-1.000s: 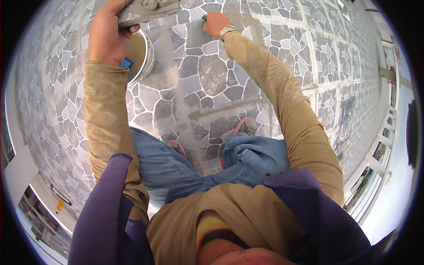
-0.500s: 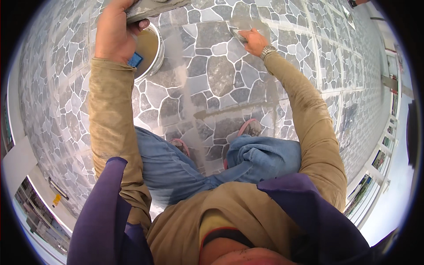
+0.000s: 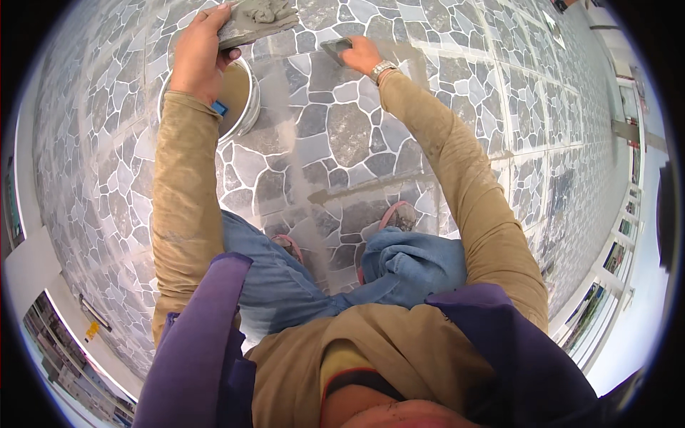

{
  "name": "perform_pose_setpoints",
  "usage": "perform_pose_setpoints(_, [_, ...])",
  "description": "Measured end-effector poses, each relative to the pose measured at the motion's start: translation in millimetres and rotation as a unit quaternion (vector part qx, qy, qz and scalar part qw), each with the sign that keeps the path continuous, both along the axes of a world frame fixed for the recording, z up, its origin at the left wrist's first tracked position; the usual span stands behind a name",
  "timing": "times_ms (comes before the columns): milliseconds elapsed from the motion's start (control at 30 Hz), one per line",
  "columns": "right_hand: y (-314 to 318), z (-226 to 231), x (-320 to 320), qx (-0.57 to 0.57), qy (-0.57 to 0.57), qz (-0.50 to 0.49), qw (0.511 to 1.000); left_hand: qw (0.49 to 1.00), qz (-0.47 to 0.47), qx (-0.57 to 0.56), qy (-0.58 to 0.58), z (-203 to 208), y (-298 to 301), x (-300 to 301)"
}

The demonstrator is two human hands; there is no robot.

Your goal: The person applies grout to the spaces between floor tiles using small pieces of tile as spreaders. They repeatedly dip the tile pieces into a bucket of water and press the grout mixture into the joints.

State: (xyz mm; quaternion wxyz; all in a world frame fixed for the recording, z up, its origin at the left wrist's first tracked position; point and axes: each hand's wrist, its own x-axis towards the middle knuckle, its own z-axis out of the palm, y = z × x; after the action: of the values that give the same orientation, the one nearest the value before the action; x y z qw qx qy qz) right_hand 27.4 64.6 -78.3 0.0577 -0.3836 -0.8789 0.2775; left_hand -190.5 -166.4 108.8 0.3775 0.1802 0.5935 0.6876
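My left hand (image 3: 198, 60) grips the edge of a flat, mortar-smeared board (image 3: 250, 30) at the top of the view. A lump of wet grey grout (image 3: 262, 10) rests on that board. Right of it, my right hand (image 3: 362, 55) is closed on a small dark flat scraper (image 3: 335, 48), held low against the stone-patterned tile floor (image 3: 349, 135). Grey smears lie on the floor around the right wrist and along a tile joint (image 3: 378, 187) nearer my feet.
Under my left hand stands a white bucket (image 3: 251, 107) of murky brown water, with a blue object (image 3: 220, 108) at its near side. My sandalled feet (image 3: 397, 216) are on the tiles. A low white wall (image 3: 128, 357) borders the floor at left, white railings (image 3: 606, 285) at right.
My right hand has moved left with the scraper, closer to the board. My left hand and the board have come slightly nearer and to the right, so the grout shows more.
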Motion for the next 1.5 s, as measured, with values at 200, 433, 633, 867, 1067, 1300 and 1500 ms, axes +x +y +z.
perform_pose_setpoints(200, [-6.0,149.1,18.5,-0.246,0.444,-0.005,0.862,0.998,0.024,-0.049,0.024,-2.5,-16.8,-3.9])
perform_pose_setpoints(433, [-95.4,241.7,-0.9,0.202,0.270,0.316,0.887,0.989,-0.016,-0.136,0.051,-8.9,-8.6,9.3])
perform_pose_setpoints(633, [-104.2,231.1,-4.2,0.185,0.197,0.377,0.886,0.996,-0.027,-0.067,0.053,-4.6,-7.9,25.1])
perform_pose_setpoints(867, [9.8,144.8,22.4,-0.205,0.045,0.203,0.956,0.996,0.078,-0.020,0.036,-16.3,4.3,-19.9])
perform_pose_setpoints(1067, [80.1,25.5,28.5,0.096,-0.055,0.040,0.993,0.999,0.029,0.016,0.021,3.8,5.1,-2.1])
perform_pose_setpoints(1300, [4.8,-49.5,51.0,0.282,-0.039,0.105,0.953,0.999,0.041,0.006,0.029,-7.6,1.9,-4.8])
perform_pose_setpoints(1500, [5.6,-17.1,43.9,0.153,-0.152,0.076,0.974,0.993,0.100,0.051,0.020,13.4,-16.4,-13.5])
